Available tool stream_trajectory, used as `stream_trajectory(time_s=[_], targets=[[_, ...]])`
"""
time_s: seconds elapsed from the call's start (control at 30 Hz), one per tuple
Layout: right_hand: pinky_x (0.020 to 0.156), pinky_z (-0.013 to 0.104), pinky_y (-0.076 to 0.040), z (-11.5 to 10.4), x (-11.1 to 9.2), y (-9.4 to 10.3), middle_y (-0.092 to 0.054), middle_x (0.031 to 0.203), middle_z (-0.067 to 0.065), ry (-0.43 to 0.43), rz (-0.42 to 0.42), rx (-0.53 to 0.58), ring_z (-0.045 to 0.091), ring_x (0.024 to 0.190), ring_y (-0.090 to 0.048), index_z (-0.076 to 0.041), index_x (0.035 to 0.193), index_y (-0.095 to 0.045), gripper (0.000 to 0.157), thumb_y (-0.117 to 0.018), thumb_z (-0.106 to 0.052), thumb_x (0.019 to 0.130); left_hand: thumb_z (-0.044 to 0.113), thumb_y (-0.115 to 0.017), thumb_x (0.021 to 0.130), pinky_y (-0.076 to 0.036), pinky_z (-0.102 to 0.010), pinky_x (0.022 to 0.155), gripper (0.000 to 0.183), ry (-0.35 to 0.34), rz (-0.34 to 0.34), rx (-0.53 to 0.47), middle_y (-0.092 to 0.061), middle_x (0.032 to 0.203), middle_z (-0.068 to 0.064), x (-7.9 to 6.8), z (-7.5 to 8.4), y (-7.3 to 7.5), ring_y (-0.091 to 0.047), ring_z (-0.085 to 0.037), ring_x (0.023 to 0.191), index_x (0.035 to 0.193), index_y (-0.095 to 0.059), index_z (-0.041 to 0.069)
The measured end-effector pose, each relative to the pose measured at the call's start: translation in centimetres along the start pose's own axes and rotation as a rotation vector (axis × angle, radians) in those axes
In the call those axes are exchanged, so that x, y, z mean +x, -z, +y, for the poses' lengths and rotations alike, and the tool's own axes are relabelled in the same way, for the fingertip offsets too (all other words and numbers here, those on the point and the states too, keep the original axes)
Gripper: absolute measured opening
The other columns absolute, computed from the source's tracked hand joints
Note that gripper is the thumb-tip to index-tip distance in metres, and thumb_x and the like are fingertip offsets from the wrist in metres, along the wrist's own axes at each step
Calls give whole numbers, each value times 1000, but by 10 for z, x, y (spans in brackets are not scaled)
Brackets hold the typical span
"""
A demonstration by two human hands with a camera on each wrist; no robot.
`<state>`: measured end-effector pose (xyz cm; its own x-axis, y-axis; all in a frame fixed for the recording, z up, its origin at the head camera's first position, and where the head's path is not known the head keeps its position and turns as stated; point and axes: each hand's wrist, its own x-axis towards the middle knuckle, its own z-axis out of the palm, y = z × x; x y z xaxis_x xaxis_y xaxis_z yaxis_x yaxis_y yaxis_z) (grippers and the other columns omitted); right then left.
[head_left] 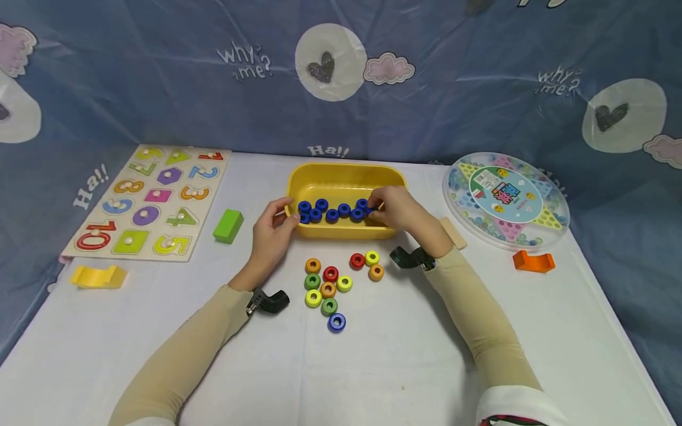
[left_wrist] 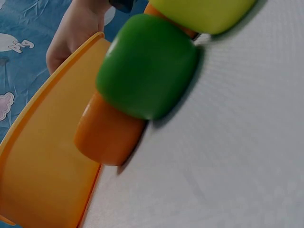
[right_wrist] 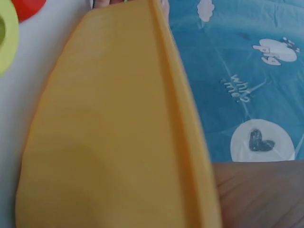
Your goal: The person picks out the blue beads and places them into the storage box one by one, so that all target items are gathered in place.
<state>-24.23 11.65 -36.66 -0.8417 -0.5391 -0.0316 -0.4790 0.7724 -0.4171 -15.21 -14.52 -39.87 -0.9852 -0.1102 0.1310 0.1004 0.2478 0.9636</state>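
A yellow plastic tub [head_left: 346, 232] stands at the back middle of the table, with several blue ring beads [head_left: 344, 210] along its floor. My left hand [head_left: 273, 234] holds the tub's left end, thumb at the front corner and fingers round the side. Over the tub's right front rim, my right hand [head_left: 396, 208] reaches inside and pinches a blue bead at the right of the group; its fingers partly hide that bead. The tub's outer wall [right_wrist: 104, 118] fills much of the right wrist view. In the left wrist view, a green bead [left_wrist: 147, 66] stands near the tub.
Before the tub lie several red, yellow, orange and green beads [head_left: 328, 290] and one blue bead [head_left: 337, 322]. Leftward are a number puzzle board [head_left: 178, 171], a green block [head_left: 228, 226] and a yellow block [head_left: 98, 277]. Rightward are a round game box [head_left: 506, 201], a wooden piece [head_left: 453, 232] and an orange block [head_left: 533, 261].
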Motion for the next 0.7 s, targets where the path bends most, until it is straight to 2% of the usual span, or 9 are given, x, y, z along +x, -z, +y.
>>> stream_trajectory(time_s=[0.2, 0.3, 0.4, 0.5, 0.57, 0.63, 0.7], targets=[[88, 39, -54, -2, 5, -1, -72, 101, 13, -20, -34, -8, 25, 95, -65, -3, 100, -71, 16, -71, -6, 84, 8, -56, 95, -46, -6, 79, 40, -3, -2, 3, -48, 141, -18, 0, 1, 1, -55, -31, 116, 134, -51, -2], [87, 39, -54, -2, 2, 0, -71, 103, 14, -13, -9, 3, 25, 95, -65, -2, 102, -70, 16, -69, -6, 86, 7, -56, 95, -46, -6, 78, 40, -10, 0, 1, -48, 141, -19, 0, 2, 0, -56, -32, 116, 133, -51, -3], [81, 38, -56, -8, -7, 3, -71, 103, 14, 61, 70, 38, 24, 88, -66, -1, 102, -70, 16, -69, -6, 87, 7, -56, 95, -46, -5, 78, 40, -12, -1, 1, -48, 141, -20, 0, 2, -1, -56, -33, 116, 133, -51, -3], [71, 36, -56, -30, -26, 7, -72, 93, 10, 215, 103, 144, 20, 76, -65, -3, 96, -71, 12, -70, -9, 86, 8, -56, 95, -45, -6, 78, 41, -5, -6, 4, -47, 141, -20, -1, 2, -1, -55, -32, 116, 134, -51, -3], [67, 31, -55, -52, -40, 6, -71, 86, 3, 338, 13, 206, 14, 71, -62, -8, 92, -70, 8, -71, -13, 85, 8, -56, 95, -45, -7, 81, 40, -5, -5, 12, -48, 141, -19, 0, 2, -1, -55, -32, 116, 134, -51, -2], [63, 24, -50, -74, -53, -1, -66, 78, -6, 428, -154, 224, 7, 67, -56, -14, 86, -68, 7, -72, -19, 85, 8, -56, 95, -45, -10, 84, 40, -10, 0, 18, -48, 141, -18, 0, 1, -1, -55, -31, 117, 133, -51, -2], [60, 19, -44, -92, -63, -13, -59, 71, -11, 456, -340, 166, 2, 63, -50, -19, 81, -63, 13, -73, -26, 85, 8, -56, 94, -44, -15, 88, 40, -15, 4, 23, -49, 141, -18, 1, 1, -1, -54, -32, 118, 133, -52, -2]])
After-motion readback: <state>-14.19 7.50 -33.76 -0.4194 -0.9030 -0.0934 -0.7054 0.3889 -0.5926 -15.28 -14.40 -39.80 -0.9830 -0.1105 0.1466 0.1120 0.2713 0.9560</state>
